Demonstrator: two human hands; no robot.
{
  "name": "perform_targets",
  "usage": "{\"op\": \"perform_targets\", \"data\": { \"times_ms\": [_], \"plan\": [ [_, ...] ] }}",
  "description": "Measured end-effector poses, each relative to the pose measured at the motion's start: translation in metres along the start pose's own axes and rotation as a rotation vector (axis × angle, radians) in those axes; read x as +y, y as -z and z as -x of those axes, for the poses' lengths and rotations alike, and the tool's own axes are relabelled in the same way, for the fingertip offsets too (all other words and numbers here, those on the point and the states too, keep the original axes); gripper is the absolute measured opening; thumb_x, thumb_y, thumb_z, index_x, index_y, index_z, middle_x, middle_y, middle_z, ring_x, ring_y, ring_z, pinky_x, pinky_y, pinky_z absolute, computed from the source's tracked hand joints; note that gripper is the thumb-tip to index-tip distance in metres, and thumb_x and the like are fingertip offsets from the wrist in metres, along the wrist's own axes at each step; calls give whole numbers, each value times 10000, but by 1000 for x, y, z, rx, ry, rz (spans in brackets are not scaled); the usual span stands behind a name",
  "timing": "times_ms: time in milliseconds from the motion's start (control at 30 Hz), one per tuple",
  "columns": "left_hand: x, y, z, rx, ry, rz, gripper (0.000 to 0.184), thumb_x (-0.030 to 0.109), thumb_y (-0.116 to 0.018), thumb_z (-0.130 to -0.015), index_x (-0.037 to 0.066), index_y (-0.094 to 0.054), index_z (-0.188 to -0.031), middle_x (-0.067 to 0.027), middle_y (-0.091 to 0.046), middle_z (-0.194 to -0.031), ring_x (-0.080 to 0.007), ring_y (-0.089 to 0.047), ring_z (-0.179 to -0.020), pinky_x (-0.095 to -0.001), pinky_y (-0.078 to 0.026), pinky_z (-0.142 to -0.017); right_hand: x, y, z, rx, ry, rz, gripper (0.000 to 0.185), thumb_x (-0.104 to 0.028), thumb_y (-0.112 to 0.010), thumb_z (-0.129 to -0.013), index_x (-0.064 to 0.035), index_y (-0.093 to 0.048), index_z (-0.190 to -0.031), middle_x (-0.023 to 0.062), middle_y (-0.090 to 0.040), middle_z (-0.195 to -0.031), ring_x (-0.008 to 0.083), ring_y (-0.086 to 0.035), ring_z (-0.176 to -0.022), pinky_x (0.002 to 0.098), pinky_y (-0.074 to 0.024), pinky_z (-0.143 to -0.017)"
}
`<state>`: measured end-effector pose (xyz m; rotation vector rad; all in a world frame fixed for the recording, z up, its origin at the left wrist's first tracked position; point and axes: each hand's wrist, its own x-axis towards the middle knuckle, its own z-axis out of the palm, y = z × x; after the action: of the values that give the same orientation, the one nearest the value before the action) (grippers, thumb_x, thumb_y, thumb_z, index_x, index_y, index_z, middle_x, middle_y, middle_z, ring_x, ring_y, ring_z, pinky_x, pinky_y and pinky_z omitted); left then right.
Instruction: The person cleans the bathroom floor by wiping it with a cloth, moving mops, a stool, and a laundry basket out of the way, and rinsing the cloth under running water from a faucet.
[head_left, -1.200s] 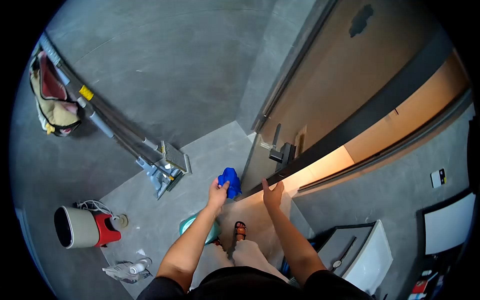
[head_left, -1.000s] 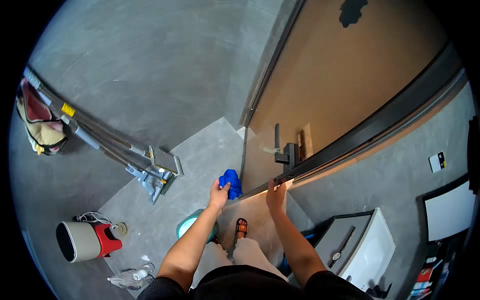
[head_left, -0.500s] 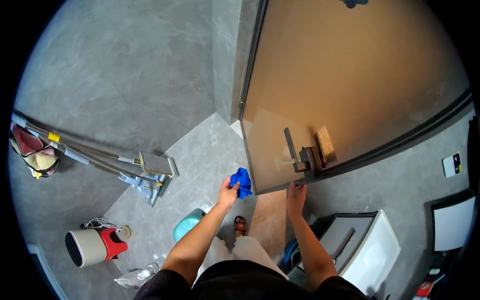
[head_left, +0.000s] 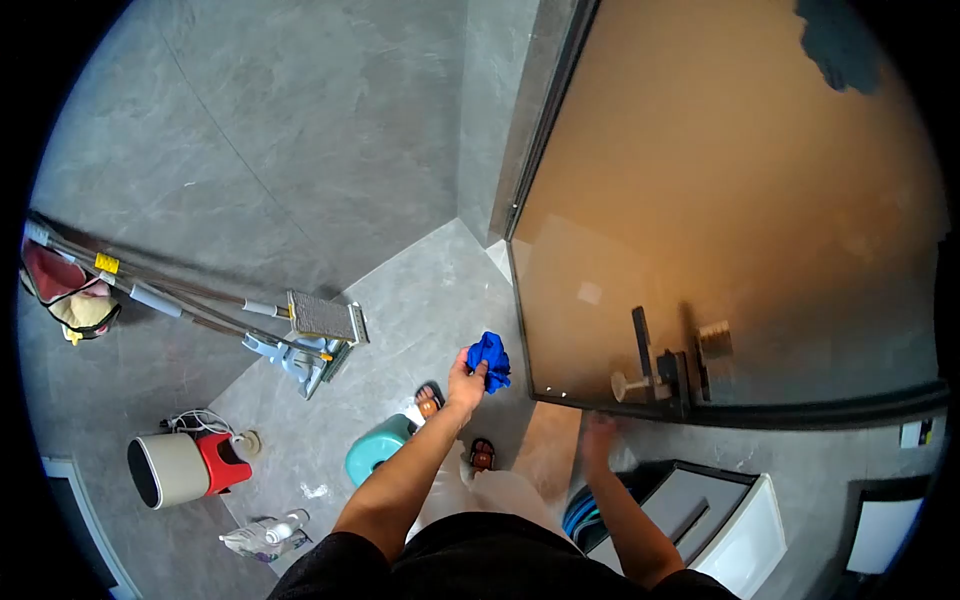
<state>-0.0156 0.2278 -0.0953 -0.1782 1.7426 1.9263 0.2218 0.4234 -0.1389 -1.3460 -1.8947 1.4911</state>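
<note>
- Clearly, the left hand (head_left: 465,387) grasps a crumpled blue cloth (head_left: 491,361), left of the dark-framed amber translucent door (head_left: 690,210).
- The blurred right hand (head_left: 600,437) is nearer that door; grip unclear.

A bright-blue cloth (head_left: 490,362), crumpled into a loose bunch, is pinched in the left hand (head_left: 466,384), just off the centre of the view toward 6 o'clock. Upright and spanning about 1 to 5 o'clock is an amber-brown door (head_left: 720,200) in a dark frame, its black handle (head_left: 641,340) just past 3 o'clock, a ragged dark patch (head_left: 840,45) at 2 o'clock.
</note>
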Motion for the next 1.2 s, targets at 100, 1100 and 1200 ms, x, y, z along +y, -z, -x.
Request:
{"op": "perform_targets", "data": {
  "times_ms": [100,1100,1200],
  "plan": [
    [27,7,-20,37,-32,-95,289,37,-549,-946,80,-511,-1229,-40,-638,-1017,-143,-598,-893,-283,-498,-765,-29,-83,-1,-351,-188,29,619,-403,-578,-949,-40,-371,-1406,89,-531,-1272,167,-516,-1126,319,-411,-972],
    [-297,220,-572,38,-62,-492,529,11,-570,-885,152,-468,-1385,-161,-443,-1422,-289,-509,-1240,-365,-505,-895,247,-749,-465,-495,688,897,731,-352,-553,-900,-113,-230,-1510,232,-114,-1566,407,-151,-1436,559,-139,-1138],
    [-313,240,-595,50,-71,-433,532,-30,-553,-886,136,-476,-1387,-134,-476,-1394,-242,-520,-1208,-314,-503,-883,237,-804,-520,-277,797,909,718,-358,-530,-911,-65,-240,-1499,241,-165,-1552,403,-171,-1432,530,-133,-1152]
  ]
}}
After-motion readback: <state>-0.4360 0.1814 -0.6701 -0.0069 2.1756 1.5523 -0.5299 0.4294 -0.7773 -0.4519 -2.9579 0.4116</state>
